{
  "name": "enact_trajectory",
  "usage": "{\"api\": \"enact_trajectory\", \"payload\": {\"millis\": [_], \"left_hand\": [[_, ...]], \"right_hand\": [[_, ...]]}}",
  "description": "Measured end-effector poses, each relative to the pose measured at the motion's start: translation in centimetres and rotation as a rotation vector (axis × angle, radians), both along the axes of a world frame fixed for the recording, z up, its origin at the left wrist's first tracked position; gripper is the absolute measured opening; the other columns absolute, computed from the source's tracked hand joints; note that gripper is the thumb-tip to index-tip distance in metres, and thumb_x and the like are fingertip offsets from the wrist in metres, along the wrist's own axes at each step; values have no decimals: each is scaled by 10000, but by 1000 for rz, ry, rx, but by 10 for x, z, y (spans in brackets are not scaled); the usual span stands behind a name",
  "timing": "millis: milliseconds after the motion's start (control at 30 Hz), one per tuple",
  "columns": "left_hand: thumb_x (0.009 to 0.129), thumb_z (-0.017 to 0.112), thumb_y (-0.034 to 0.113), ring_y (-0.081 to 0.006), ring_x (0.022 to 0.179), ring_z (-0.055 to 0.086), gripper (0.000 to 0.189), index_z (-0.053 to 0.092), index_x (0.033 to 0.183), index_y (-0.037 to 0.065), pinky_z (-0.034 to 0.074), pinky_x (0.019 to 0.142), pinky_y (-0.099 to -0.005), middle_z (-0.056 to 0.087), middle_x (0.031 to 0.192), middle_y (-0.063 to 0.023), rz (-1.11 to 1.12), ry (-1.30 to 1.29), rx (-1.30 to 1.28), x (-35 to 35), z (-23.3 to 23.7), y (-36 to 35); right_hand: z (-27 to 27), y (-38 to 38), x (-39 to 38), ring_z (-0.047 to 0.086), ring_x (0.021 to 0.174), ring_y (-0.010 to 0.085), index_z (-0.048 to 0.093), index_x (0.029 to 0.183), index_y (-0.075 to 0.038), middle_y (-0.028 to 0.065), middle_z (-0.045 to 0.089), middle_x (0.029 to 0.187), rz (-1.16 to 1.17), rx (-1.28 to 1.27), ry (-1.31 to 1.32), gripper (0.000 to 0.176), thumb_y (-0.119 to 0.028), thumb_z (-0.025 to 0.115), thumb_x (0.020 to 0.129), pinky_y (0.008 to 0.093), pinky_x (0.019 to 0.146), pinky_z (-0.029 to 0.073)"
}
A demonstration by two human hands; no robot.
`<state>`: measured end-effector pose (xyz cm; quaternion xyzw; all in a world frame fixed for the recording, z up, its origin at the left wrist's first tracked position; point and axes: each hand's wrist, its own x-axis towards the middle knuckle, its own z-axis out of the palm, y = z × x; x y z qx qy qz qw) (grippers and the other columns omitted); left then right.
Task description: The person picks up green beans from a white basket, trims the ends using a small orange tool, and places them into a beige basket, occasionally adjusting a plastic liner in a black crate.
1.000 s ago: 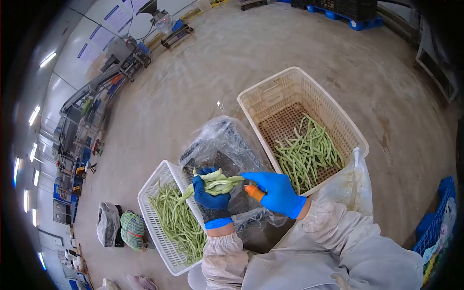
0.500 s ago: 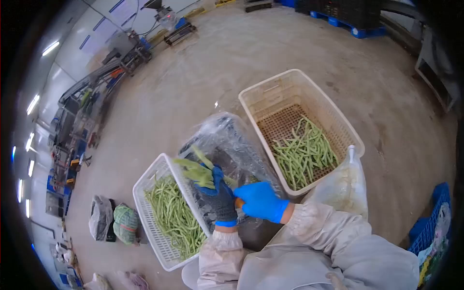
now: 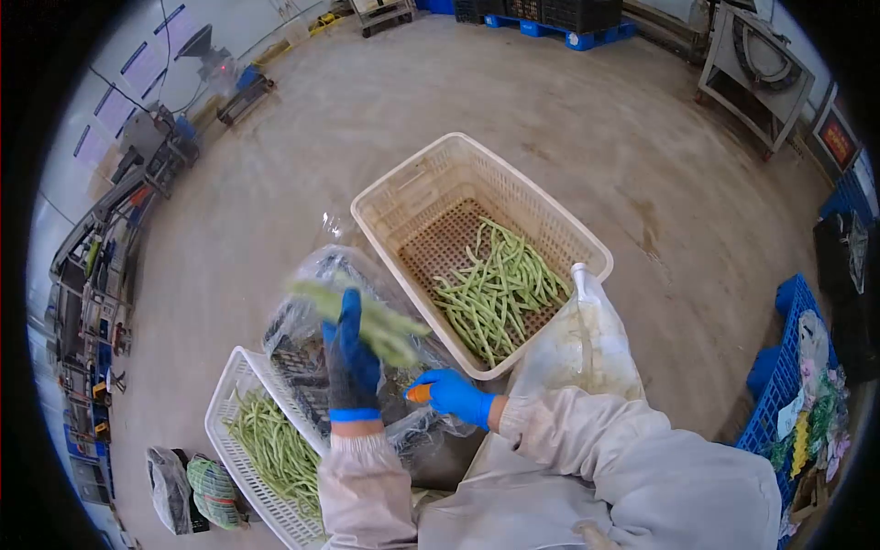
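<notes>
A bunch of green beans, blurred by motion, is gripped in my left hand, which wears a dark and blue glove. My right hand, in a blue glove, is closed around a small tool with an orange handle; its working end cannot be made out. Both hands are above a dark crate lined with clear plastic. To the left, a white basket holds many green beans. Ahead on the right, a beige crate has more beans on its brown perforated bottom.
A stained whitish cover stands beside the beige crate. On the floor at left lie a bagged dark crate and a green net sack. A blue basket with plastic scraps is at right. Machines line the left wall.
The view has swung right, so the crates appear farther left. My left hand has lifted the beans away from my right hand, and a gap now shows between them.
</notes>
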<state>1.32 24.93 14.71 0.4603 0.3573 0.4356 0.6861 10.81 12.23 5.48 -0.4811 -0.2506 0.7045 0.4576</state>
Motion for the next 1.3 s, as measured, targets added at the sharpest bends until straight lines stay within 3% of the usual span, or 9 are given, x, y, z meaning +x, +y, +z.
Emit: {"api": "enact_trajectory", "payload": {"millis": [33,100,200,400,567,800,900,967,1300], "left_hand": [[897,555,213,-203,976,542,336,510,1162,12,434,852,-313,568,1057,-88,1,-1,-3,0,6,-1],[916,528,259,-208,1079,501,419,481,1222,-25,388,933,-319,537,1172,-116,-9,1089,1325,1,14,-2],[922,517,219,-201,1151,454,438,446,1267,-42,354,975,-310,494,1258,-125,223,504,422,-4,5,-16],[890,556,77,-148,1015,549,267,561,1135,-30,415,907,-277,605,1092,-83,277,439,178,-80,-28,-70],[855,595,89,-224,984,588,272,579,1111,-3,447,871,-323,624,1062,-135,204,659,382,-101,-52,-107],[800,606,62,-305,967,581,285,585,1084,44,466,810,-385,603,1048,-164,76,1010,907,-111,-46,-102],[787,619,45,-250,857,606,226,612,1012,24,475,771,-346,630,941,-118,191,979,540,-114,-37,-109],[790,623,53,-244,837,606,204,613,991,18,472,762,-340,628,919,-116,216,943,540,-113,-32,-112],[790,603,76,-310,789,592,138,628,920,34,460,706,-363,615,830,-145,194,1063,677,-99,-30,-114]], "right_hand": [[-6,2,-3,471,567,100,691,868,-56,20,581,703,-39,78,-41,194,-230,667,785,259,515,375],[-15,9,-3,408,529,82,689,863,-66,-3,517,636,-54,62,-18,210,-267,644,819,251,480,322],[-45,31,-7,346,484,73,672,914,-79,-22,443,574,-3,7,110,303,-360,566,878,241,446,273],[-32,46,-22,522,610,138,518,1016,-122,36,557,734,137,-112,513,614,-696,431,815,268,535,413],[-10,32,-38,525,1024,206,490,1193,-55,113,544,1101,83,-66,730,731,-685,395,834,326,847,446],[-13,27,-47,506,1109,229,472,1216,-25,130,541,1167,224,49,936,727,-651,405,852,335,917,436],[-15,20,-40,509,1116,240,446,1243,6,140,533,1197,186,-157,815,625,-512,480,896,348,906,440],[-27,17,-47,529,1104,259,439,1260,-2,156,529,1222,4,452,-507,492,-330,535,907,363,896,445],[13,11,-52,617,786,342,622,942,-82,161,624,841,66,702,-852,144,-156,571,830,409,667,486]]}}
